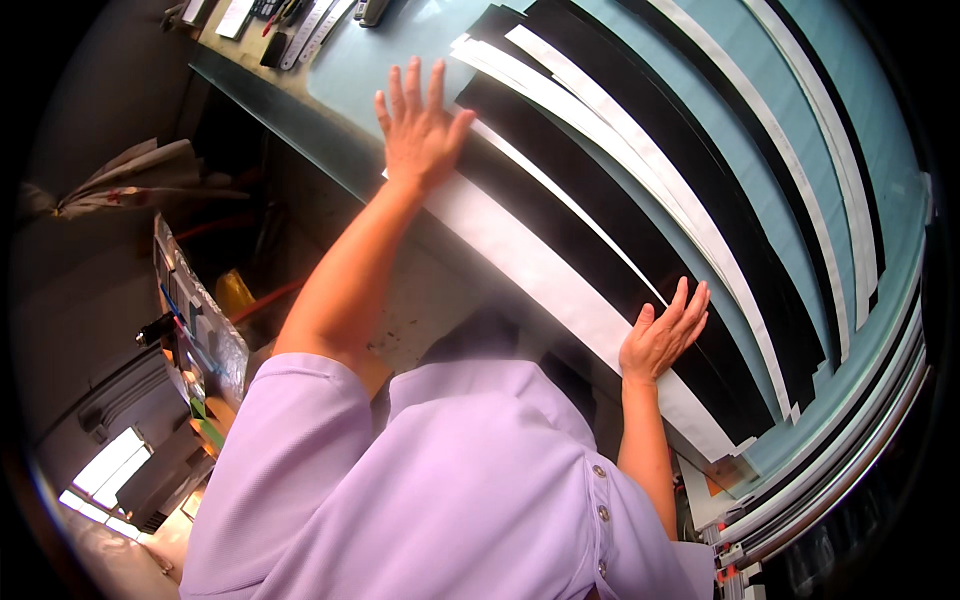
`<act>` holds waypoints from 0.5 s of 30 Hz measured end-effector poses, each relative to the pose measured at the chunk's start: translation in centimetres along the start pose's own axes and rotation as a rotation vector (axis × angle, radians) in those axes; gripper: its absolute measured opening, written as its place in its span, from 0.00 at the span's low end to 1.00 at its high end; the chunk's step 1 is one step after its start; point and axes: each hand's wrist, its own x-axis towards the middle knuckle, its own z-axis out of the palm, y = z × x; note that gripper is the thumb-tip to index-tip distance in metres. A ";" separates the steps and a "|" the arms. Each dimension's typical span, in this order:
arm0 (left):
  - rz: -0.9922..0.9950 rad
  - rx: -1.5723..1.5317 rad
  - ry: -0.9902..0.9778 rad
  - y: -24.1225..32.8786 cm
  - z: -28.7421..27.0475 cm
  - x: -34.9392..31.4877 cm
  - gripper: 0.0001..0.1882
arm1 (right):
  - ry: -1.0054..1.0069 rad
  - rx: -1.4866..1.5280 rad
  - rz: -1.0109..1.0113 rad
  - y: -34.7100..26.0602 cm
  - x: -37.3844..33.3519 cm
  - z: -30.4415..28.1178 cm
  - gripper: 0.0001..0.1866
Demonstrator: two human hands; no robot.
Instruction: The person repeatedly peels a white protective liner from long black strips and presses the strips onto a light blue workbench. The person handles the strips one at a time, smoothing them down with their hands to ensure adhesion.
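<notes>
Long black and white strips, of paper or fabric, lie side by side on a pale blue-green tabletop (380,40). My left hand (420,135) is open, fingers spread, over the left end of the nearest white strip (540,265). Farther right, my right hand (660,338) is also open, its fingers apart, at the border between that white strip and the black strip (570,190) behind it. Whether the palms press down on them I cannot tell. A narrow white strip (575,208) runs along the black one.
More white strips (620,120) and black strips (690,160) lie farther back, some overlapping. Small tools and a ruler-like strip (305,35) are at the far left corner. Metal rails (850,485) line the right end. A bundled cloth (130,180) is off to the left.
</notes>
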 end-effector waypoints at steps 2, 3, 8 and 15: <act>-0.016 0.005 0.026 -1.5 0.5 0.6 0.40 | 0.004 -0.009 0.003 0.0 -0.1 0.0 0.32; -0.027 0.016 0.041 -2.2 0.7 1.0 0.40 | 0.010 -0.010 0.003 -0.2 -0.1 0.0 0.32; -0.190 0.064 0.209 -4.6 1.7 2.1 0.37 | 0.029 -0.039 0.015 -0.6 -0.2 0.0 0.33; 0.244 -0.221 0.152 4.0 -1.5 -2.6 0.31 | 0.095 0.178 0.029 0.5 0.1 0.3 0.32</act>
